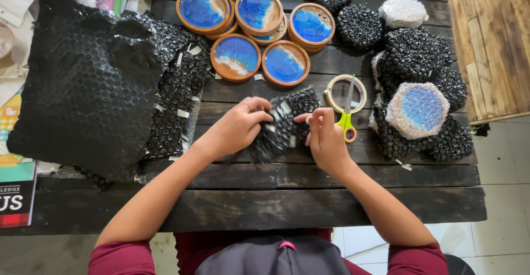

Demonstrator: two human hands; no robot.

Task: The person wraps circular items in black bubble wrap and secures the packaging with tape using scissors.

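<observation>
My left hand (238,127) and my right hand (324,138) both grip a round item wrapped in black bubble wrap (282,121), held just above the dark wooden table (287,198). Bits of clear tape show on the wrap between my fingers. A roll of tape (333,86) lies just beyond my right hand, with green-handled scissors (347,116) resting across it.
Several round wooden coasters with blue resin (258,11) lie at the back. A large sheet of black bubble wrap (91,82) covers the left side. Wrapped bundles in black and clear bubble wrap (418,109) pile up at right. Papers and books lie at far left.
</observation>
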